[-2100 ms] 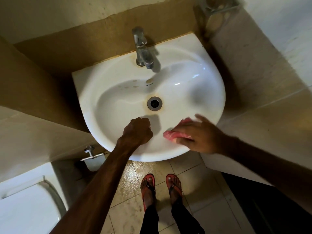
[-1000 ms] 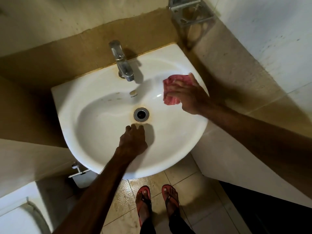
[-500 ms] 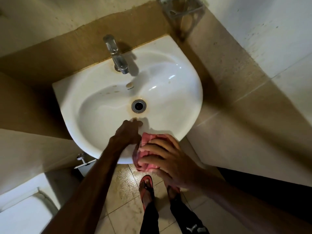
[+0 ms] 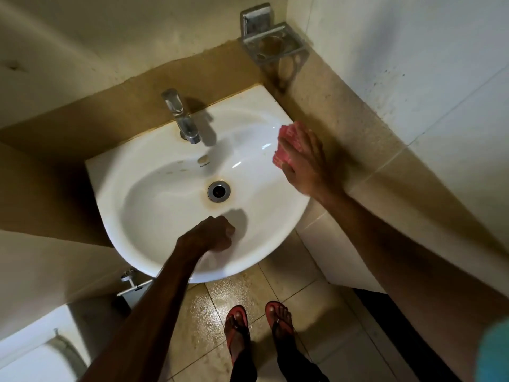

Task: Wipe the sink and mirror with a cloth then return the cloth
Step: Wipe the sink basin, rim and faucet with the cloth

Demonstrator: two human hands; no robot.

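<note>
Fingers (image 4: 298,150) of my right hand (image 4: 305,168) lie straight and close together, pressing the pink cloth (image 4: 288,133) flat on the sink (image 4: 110,175) rim, right of and beyond the drain (image 4: 219,191). My left hand (image 4: 210,235) is curled into a fist, holding nothing, and rests in the basin just in front of the drain.

The person's right hand (image 4: 303,161) presses a pink cloth (image 4: 287,131) flat against the right rim of the white sink (image 4: 115,172), close to the tiled wall. The left hand (image 4: 210,234) sits curled in a loose fist on the basin's near slope, just below the rust-ringed drain (image 4: 219,191). A chrome tap (image 4: 181,117) stands at the back and a metal soap holder (image 4: 271,42) hangs in the corner.
</note>
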